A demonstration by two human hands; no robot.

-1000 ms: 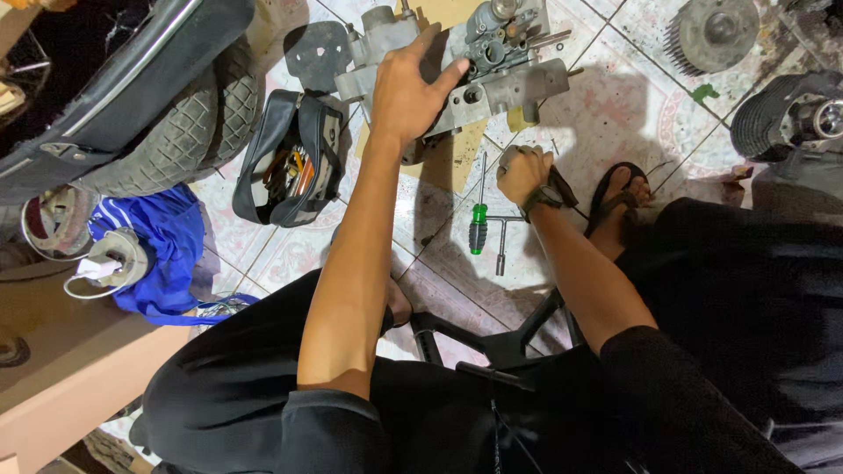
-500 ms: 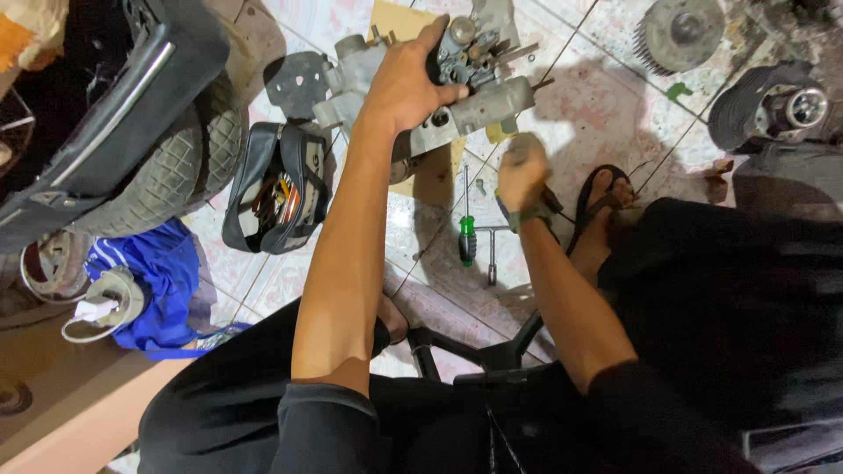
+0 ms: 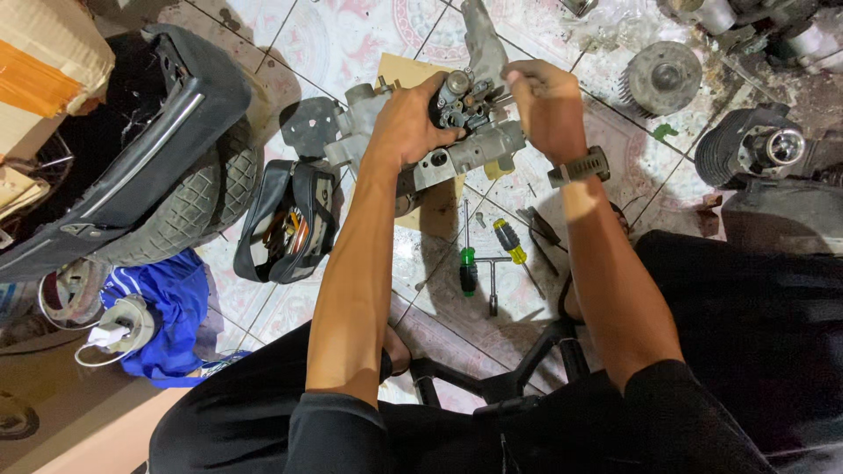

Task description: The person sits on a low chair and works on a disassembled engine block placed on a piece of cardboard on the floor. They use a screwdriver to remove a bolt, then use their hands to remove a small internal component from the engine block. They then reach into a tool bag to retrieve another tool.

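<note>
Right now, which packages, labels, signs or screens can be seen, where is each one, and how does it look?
Cardboard box: top left corner, beside the black seat; beige, with an orange band on its side.
Flat cardboard sheet: on the tiled floor under the metal engine part that both hands hold; tan, rectangular, mostly hidden.
No signs or screens show; the wrist device on the right arm shows only its dark band.

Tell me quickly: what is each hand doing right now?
Left hand: closed, gripping the grey metal engine part.
Right hand: closed at the top of the same part; what it pinches cannot be told.
</note>
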